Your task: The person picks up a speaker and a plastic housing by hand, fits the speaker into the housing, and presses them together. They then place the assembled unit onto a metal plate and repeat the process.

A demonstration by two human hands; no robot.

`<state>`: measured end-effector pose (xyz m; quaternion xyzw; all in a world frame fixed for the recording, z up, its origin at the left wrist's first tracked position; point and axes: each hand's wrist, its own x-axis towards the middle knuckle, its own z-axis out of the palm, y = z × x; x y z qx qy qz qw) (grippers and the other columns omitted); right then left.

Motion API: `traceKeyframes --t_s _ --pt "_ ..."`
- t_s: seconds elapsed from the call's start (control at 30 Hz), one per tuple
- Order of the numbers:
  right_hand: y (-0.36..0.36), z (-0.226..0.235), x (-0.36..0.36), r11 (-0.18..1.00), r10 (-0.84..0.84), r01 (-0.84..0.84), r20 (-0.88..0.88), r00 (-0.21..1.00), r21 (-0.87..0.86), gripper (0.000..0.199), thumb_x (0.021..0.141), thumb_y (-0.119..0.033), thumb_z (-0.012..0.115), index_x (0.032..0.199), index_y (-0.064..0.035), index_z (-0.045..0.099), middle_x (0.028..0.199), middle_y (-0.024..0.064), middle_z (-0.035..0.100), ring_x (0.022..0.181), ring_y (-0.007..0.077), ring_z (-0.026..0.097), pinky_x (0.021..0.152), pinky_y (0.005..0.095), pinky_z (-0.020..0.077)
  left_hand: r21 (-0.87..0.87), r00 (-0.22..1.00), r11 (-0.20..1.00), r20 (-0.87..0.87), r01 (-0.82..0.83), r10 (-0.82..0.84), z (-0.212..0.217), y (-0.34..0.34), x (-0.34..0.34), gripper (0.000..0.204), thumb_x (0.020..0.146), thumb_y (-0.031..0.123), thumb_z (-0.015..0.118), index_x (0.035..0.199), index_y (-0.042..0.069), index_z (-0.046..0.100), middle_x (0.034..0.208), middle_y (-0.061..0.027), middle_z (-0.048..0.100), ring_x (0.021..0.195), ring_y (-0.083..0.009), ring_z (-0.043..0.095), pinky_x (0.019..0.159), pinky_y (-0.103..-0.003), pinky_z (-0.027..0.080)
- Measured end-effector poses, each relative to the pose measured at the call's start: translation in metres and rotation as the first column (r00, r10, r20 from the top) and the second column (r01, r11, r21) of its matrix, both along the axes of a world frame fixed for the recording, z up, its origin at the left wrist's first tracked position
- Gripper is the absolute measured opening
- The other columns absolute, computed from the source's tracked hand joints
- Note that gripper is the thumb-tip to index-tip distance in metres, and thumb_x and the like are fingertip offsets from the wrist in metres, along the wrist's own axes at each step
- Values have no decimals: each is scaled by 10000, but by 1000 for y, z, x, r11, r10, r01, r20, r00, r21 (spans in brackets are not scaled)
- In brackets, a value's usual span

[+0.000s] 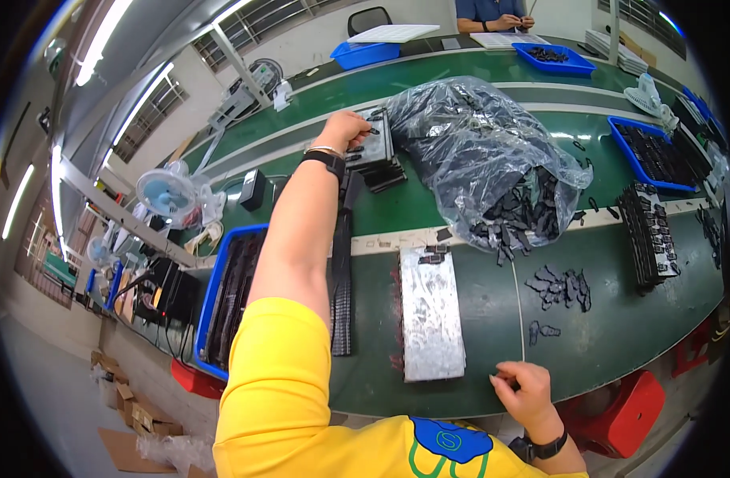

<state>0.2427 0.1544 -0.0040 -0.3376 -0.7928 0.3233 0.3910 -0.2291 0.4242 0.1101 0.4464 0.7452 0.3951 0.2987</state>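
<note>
My left hand [345, 132] reaches far out over a stack of metal plates [374, 150], its fingers closed on a small black plastic part [373, 131] at the top plate. Low at the right, my right hand [526, 390] hovers by the near table edge, fingers loosely curled, nothing visible in them. Between my arms lies a silvery metal plate [433, 319] with small black parts [432, 256] at its far end. Right of it, a loose pile of black parts [562, 287] and a pair of them [543, 331] rest on the green table.
A large clear plastic bag [480, 151] spills black parts beyond the plate. Blue trays stand left [208, 334] and right [648, 185]. More loaded plates [649, 239] stand at right. A red stool [620, 414] is below the edge. Across the table sits another person [496, 16].
</note>
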Motion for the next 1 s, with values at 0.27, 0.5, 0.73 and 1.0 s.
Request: traceKeyframes --t_s 0.27,0.5,0.73,1.0 --pt "0 -1 -1 1000 -6 5 58 998 16 182 663 7 714 809 -20 608 596 69 592 475 184 570 465 271 434 -42 958 998 -284 -37 23 -16 58 -26 203 784 191 681 692 13 647 586 -58 608 470 -162 559 436 -307 429" --pt "-5 -3 -2 998 -57 58 46 997 -7 167 665 -27 724 790 -41 615 558 55 543 465 203 533 452 309 396 -42 832 996 -553 -81 45 -3 42 -32 294 793 300 666 723 14 673 622 -94 645 505 -205 604 523 -352 483" --pt "-3 0 -5 998 -51 50 34 998 22 142 712 -24 711 819 -38 619 615 65 570 489 191 538 474 294 417 -57 821 997 -566 48 -72 81 -24 -3 314 806 318 660 849 7 677 719 -68 664 600 -166 604 518 -320 476" --pt "34 38 -31 975 135 -131 -9 991 177 196 710 -15 719 885 -10 628 789 88 609 634 172 563 589 268 460 -56 886 923 -262 381 -382 130 -173 131 292 852 225 644 1012 -19 645 802 -56 639 623 -107 572 528 -236 493"
